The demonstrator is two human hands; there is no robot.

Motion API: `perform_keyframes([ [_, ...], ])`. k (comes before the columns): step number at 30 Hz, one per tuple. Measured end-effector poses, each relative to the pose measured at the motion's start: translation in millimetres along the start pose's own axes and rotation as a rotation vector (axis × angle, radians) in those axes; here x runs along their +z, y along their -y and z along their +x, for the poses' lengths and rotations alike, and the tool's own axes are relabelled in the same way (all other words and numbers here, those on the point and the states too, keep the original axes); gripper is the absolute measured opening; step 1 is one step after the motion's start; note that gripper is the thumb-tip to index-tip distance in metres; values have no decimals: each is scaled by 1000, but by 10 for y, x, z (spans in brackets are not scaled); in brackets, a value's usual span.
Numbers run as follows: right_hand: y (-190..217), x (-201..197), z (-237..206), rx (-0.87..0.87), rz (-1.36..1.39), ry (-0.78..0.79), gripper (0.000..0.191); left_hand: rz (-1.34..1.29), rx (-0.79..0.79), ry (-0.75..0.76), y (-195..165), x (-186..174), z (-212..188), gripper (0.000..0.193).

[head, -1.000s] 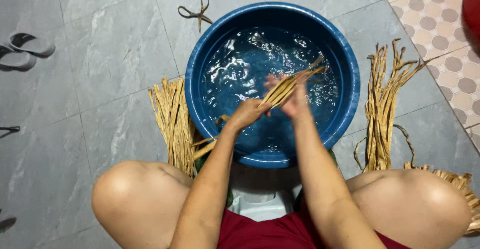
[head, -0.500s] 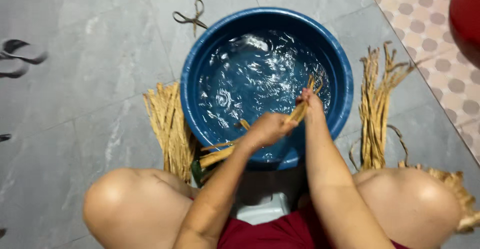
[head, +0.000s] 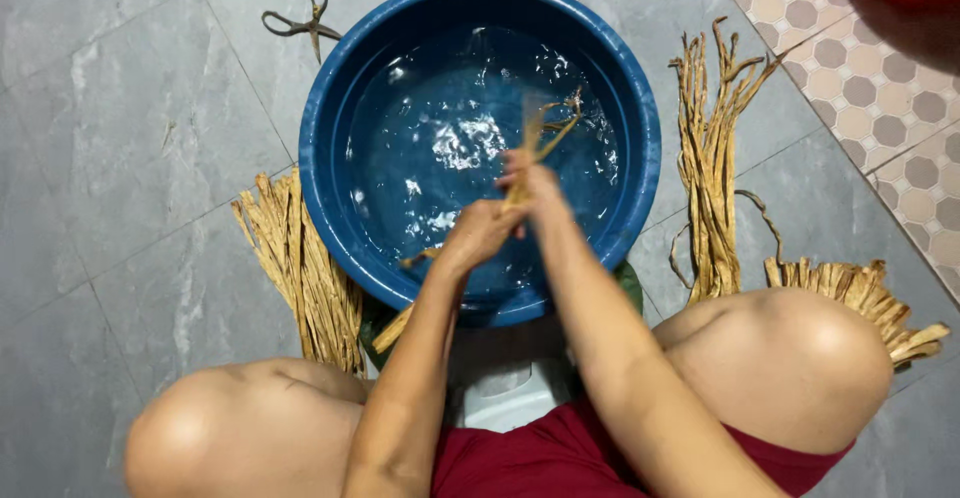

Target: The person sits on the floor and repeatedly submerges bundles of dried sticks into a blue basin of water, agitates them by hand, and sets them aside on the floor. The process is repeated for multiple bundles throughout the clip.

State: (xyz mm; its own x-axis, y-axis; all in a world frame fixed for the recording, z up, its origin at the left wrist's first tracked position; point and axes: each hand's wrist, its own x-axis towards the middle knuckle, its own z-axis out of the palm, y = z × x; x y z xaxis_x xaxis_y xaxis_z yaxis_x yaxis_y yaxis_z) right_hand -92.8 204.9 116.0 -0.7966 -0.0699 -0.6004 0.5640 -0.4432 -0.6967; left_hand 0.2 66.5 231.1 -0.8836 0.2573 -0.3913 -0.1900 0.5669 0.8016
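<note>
Tan strips [head: 530,143] sit over the blue basin [head: 640,148], both my left hand [head: 478,238] and right hand [head: 532,176] closed around them. I'd judge a firm grip best, rinsing low. Scissors [head: 300,20] lie at eleven o'clock.

Your basin [head: 640,173] is sitting between two strip piles [head: 300,268] [head: 710,168]; scissors [head: 300,23] are lying beyond its left rim.

A home floor used as a craft or washing spot, likely a porch or wash area. Grey stone-look floor tiles [head: 130,158] cover most of it, with patterned hexagon tiles [head: 880,108] at two o'clock. A blue plastic basin [head: 330,188] of water sits at twelve, bundles of dried straw-coloured strips [head: 300,268] at nine and three, and old scissors [head: 300,23] at eleven.
</note>
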Motion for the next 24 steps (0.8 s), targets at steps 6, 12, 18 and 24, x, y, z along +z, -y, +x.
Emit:
perform_keyframes([
  [6,634,-687,141,-153,485,-47,43,-270,142,-20,-722,-342,-433,41],
  [12,544,-506,-304,-24,304,194,76,-667,110,-221,-396,-670,284,45],
  [18,-138,-649,-188,67,-187,-50,57,-138,-369,-621,1211,-646,596,115],
  [24,-830,1,-261,-272,-494,59,40,-587,-228,-287,1865,270,505,81],
])
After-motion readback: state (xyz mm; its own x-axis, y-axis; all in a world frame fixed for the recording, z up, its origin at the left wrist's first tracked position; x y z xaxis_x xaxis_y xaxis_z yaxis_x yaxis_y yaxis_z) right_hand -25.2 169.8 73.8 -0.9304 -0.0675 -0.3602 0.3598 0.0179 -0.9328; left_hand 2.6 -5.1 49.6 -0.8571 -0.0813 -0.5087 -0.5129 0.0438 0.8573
